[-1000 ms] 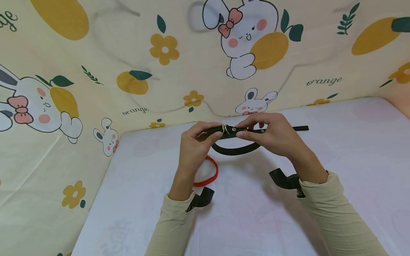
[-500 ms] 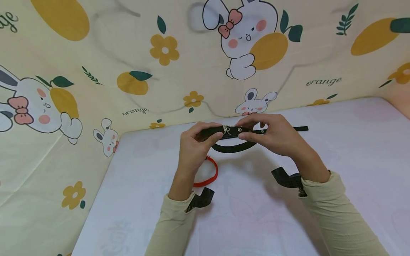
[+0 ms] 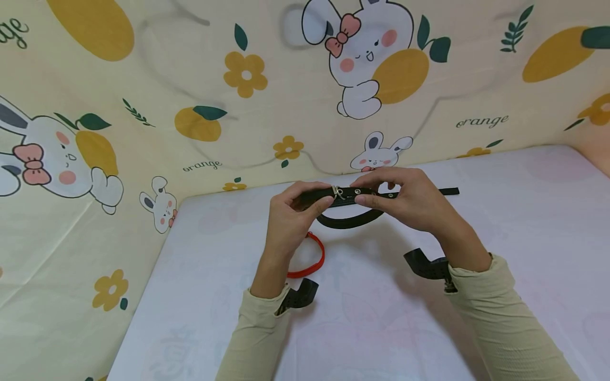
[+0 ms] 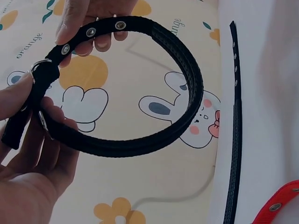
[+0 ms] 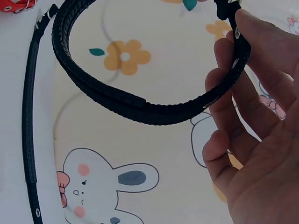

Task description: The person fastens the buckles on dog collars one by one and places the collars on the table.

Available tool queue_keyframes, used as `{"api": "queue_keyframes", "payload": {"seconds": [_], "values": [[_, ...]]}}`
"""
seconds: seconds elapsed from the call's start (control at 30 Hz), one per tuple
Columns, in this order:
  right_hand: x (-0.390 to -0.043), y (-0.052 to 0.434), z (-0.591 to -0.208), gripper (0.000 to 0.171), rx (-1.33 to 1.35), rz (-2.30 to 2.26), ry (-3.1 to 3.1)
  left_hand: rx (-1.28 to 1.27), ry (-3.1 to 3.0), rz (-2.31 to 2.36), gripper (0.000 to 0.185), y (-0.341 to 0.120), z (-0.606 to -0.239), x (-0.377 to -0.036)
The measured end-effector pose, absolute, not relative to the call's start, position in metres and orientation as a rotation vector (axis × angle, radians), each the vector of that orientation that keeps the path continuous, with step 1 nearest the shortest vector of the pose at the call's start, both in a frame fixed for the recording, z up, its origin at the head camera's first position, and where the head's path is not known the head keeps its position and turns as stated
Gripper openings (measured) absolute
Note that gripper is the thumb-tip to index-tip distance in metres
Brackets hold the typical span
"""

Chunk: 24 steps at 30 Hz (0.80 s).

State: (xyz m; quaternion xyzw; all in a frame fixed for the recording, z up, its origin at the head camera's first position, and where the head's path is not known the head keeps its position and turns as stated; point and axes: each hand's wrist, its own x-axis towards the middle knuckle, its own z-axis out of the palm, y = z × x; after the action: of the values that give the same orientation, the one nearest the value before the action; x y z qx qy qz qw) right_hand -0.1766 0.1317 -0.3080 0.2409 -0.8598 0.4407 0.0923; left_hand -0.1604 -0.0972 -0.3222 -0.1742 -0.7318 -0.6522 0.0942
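Note:
A black collar with metal eyelets is bent into a loop, held up by both hands. In the head view my left hand pinches it at the buckle, thumb in front and fingers behind. The strap's loose tip points down past the left thumb in the left wrist view. My right hand pinches the eyelet stretch of the collar between thumb and fingers, just right of the buckle. The right wrist view shows the collar's padded part curving away from the right fingers.
Behind the hands, a second black collar lies stretched out on the white table. A red collar forms a ring near the left wrist. A cloth printed with rabbits and oranges rises at the back and left.
The right hand has shifted slightly to the right along the strap. The held collar has tilted a little, its lower arc now slightly higher. The left hand has stayed nearly still.

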Motion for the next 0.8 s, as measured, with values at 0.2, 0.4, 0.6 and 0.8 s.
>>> {"api": "queue_keyframes", "payload": {"seconds": [0.2, 0.4, 0.6, 0.8], "values": [[-0.1756, 0.1318, -0.3077, 0.019, 0.707, 1.314, -2.548, -0.526, -2.169, -1.936, 0.023, -0.0966, -0.3230, -0.1607], [-0.1753, 0.1298, -0.3089, 0.017, 0.704, 1.353, -2.553, -0.547, -2.179, -1.906, 0.022, -0.0958, -0.3244, -0.1598], [-0.1741, 0.1279, -0.3110, 0.017, 0.755, 1.354, -2.544, -0.579, -2.216, -1.867, 0.021, -0.0945, -0.3268, -0.1600], [-0.1744, 0.1271, -0.3110, 0.018, 0.784, 1.338, -2.527, -0.594, -2.203, -1.881, 0.021, -0.0932, -0.3281, -0.1610]]}}
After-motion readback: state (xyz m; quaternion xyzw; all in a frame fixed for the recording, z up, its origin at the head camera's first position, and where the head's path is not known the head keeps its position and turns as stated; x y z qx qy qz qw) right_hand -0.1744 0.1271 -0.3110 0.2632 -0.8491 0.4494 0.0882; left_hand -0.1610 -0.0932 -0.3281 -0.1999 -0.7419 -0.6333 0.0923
